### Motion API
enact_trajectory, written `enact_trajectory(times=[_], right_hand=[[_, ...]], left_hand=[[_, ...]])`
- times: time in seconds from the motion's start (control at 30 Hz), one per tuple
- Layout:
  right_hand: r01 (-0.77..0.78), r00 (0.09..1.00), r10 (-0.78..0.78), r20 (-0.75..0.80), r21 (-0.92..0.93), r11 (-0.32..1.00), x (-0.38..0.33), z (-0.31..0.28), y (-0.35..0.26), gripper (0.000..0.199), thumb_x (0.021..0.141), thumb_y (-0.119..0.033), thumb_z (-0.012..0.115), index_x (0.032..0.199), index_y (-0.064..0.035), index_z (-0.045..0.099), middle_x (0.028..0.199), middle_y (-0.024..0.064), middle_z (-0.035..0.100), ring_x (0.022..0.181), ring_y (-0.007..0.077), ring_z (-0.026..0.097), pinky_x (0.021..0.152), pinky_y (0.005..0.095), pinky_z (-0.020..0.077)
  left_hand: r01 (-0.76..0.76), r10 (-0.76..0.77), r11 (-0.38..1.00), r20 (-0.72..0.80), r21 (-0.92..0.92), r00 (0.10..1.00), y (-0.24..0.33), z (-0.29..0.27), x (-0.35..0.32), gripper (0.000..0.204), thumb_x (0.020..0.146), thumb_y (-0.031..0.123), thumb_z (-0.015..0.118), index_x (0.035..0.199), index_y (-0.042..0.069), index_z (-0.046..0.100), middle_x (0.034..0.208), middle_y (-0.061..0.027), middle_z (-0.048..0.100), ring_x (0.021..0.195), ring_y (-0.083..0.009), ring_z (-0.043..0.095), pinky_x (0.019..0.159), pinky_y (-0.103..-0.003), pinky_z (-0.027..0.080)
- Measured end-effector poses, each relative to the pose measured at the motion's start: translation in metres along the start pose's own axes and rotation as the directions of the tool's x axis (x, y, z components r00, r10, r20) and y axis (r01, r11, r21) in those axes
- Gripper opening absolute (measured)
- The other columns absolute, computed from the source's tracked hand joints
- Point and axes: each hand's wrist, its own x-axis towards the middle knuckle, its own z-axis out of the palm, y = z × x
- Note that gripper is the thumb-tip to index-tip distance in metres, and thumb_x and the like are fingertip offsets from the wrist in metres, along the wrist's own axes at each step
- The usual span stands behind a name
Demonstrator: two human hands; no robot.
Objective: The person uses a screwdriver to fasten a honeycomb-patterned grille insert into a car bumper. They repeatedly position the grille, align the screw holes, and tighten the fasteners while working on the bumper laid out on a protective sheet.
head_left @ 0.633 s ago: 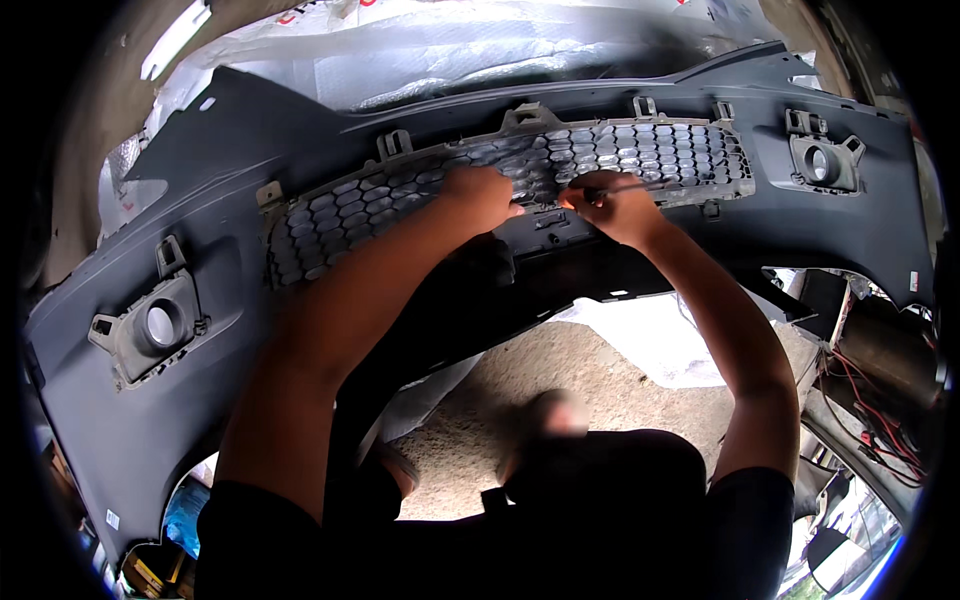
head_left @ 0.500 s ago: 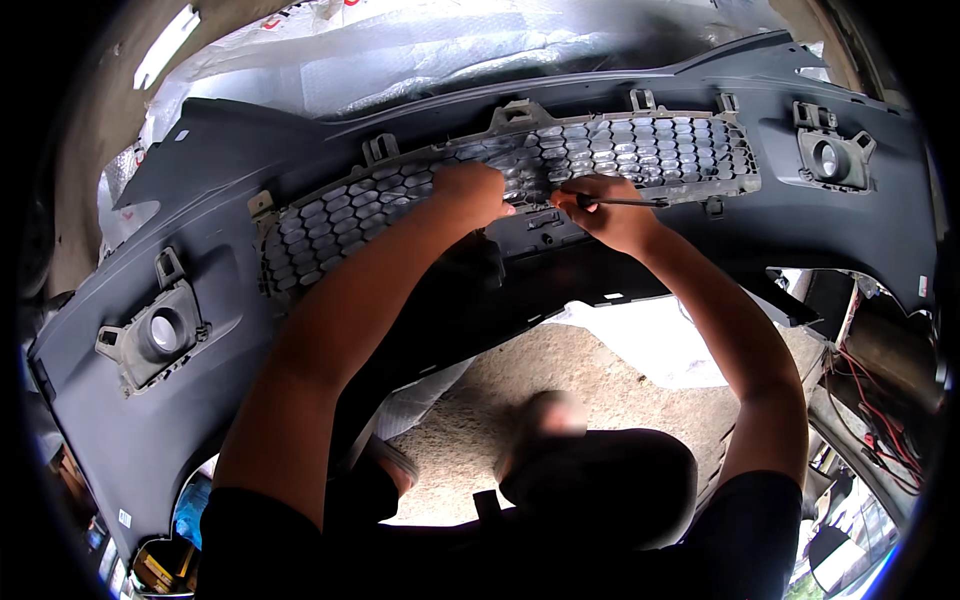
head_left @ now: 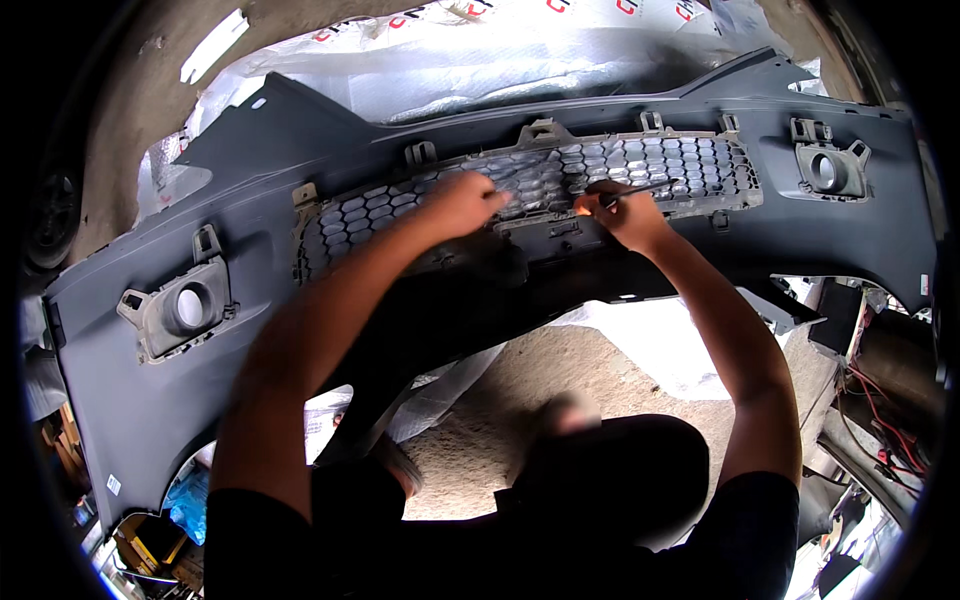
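A dark car bumper (head_left: 330, 320) lies spread out in front of me, its back side facing up. A honeycomb grille (head_left: 655, 160) is set along its middle. My left hand (head_left: 468, 205) is over the grille's centre-left part with its fingers curled in. Whether anything sits between those fingers is hidden. Close by on the right, my right hand (head_left: 630, 215) is closed around a screwdriver (head_left: 645, 190) with an orange and dark handle. Its thin shaft points right, away from my left hand, across the grille.
Fog lamp housings sit at the bumper's left (head_left: 185, 308) and right (head_left: 828, 170). Silvery wrapping (head_left: 450, 75) lies behind the bumper. Red and dark wires (head_left: 880, 430) hang at the right. A blue bag (head_left: 188, 505) and a yellow box (head_left: 150, 545) are at the lower left.
My left hand has come up off the grille's lower edge and shifted slightly left. My right hand has moved a little right, and the screwdriver shaft now tilts upward. The whole view has shifted.
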Motion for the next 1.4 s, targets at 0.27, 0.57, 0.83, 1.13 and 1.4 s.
enact_trajectory(times=[0.27, 0.57, 0.83, 1.13, 1.4], right_hand=[[0.029, 0.993, -0.009, 0.122, -0.160, 0.987, 0.018, 0.026, -0.138, 0.028, 0.096, -0.028, 0.063, 0.087, -0.0015, 0.063, 0.068, 0.0167, 0.066, 0.066, 0.0294, 0.068, 0.063, 0.0379, 0.0517], [0.002, 0.923, 0.110, 0.368, -0.291, 0.957, 0.056, 0.141, -0.260, 0.042, 0.101, -0.038, 0.050, 0.093, 0.0019, 0.060, 0.077, 0.0246, 0.065, 0.075, 0.0426, 0.065, 0.071, 0.0514, 0.0497], [0.219, 0.937, -0.031, 0.347, -0.515, 0.829, 0.069, 0.191, -0.289, 0.016, 0.093, -0.014, 0.053, 0.100, -0.0039, 0.064, 0.084, 0.0230, 0.067, 0.083, 0.0409, 0.067, 0.072, 0.0493, 0.0526], [0.351, 0.815, 0.166, 0.555, -0.701, 0.621, 0.157, 0.183, -0.354, 0.013, 0.070, -0.002, 0.070, 0.081, -0.0046, 0.074, 0.083, 0.0167, 0.072, 0.078, 0.0328, 0.072, 0.060, 0.0459, 0.0574], [0.724, 0.476, 0.351, 0.806, -0.586, 0.365, 0.210, 0.229, -0.363, 0.010, 0.075, 0.003, 0.061, 0.079, 0.0055, 0.070, 0.073, 0.0216, 0.068, 0.067, 0.0335, 0.069, 0.056, 0.0445, 0.0541]], left_hand=[[0.380, -0.337, 0.885, -0.192, 0.270, 0.922, -0.169, -0.114, -0.190, 0.045, 0.094, 0.044, 0.062, 0.083, 0.001, 0.064, 0.076, -0.0155, 0.063, 0.068, -0.0283, 0.062, 0.065, -0.043, 0.048], [0.372, -0.310, 0.899, -0.267, 0.229, 0.912, -0.236, -0.129, -0.215, 0.059, 0.091, 0.056, 0.059, 0.078, -0.001, 0.068, 0.083, -0.0177, 0.069, 0.083, -0.0372, 0.066, 0.078, -0.046, 0.051], [0.401, -0.400, 0.903, -0.038, 0.155, 0.916, -0.239, -0.131, -0.185, 0.064, 0.085, 0.063, 0.064, 0.063, 0.003, 0.065, 0.063, -0.0128, 0.063, 0.061, -0.0273, 0.063, 0.063, -0.040, 0.051], [0.558, -0.558, 0.824, 0.034, -0.101, 0.829, -0.247, -0.154, -0.167, 0.064, 0.080, 0.064, 0.071, 0.063, 0.004, 0.057, 0.056, -0.0083, 0.055, 0.046, -0.0205, 0.053, 0.044, -0.035, 0.045], [0.592, -0.597, 0.705, 0.123, -0.391, 0.793, -0.292, -0.086, -0.159, 0.062, 0.083, 0.056, 0.074, 0.058, 0.006, 0.047, 0.048, -0.0038, 0.044, 0.037, -0.0156, 0.041, 0.038, -0.034, 0.034]])
